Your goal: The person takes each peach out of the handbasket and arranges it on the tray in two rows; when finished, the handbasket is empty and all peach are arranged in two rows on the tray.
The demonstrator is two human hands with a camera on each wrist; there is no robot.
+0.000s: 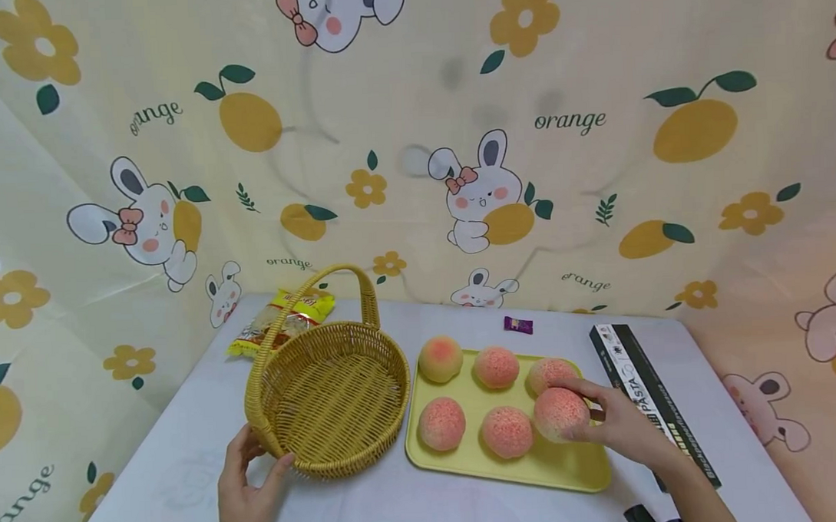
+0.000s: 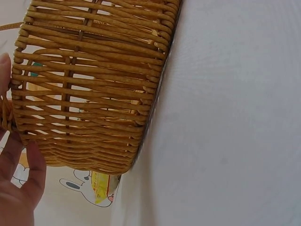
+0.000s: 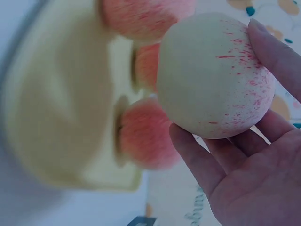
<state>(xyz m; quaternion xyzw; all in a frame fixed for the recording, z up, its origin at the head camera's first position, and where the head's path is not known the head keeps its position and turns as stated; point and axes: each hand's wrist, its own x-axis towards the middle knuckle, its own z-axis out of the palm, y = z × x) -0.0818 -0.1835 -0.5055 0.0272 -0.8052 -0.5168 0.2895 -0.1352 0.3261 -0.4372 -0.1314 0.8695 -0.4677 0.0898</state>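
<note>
My right hand (image 1: 624,426) grips a pink-speckled peach (image 1: 560,415) above the right part of a yellow tray (image 1: 564,472). In the right wrist view, that peach's pale underside (image 3: 207,80) faces the camera, with thumb and fingers around it. Several more peaches (image 1: 507,432) sit on the tray in two rows; the back right one is partly hidden by the held peach and my fingers. To the left stands an empty wicker basket (image 1: 332,387) with a tall handle. My left hand (image 1: 249,490) holds its near left rim by the handle's base, as the left wrist view also shows.
A yellow snack bag (image 1: 282,321) lies behind the basket. Beyond the tray is a small purple wrapped candy (image 1: 518,324). A long black-and-white box (image 1: 661,406) lies right of the tray, partly under my right forearm. A dark object (image 1: 644,518) shows at the front edge.
</note>
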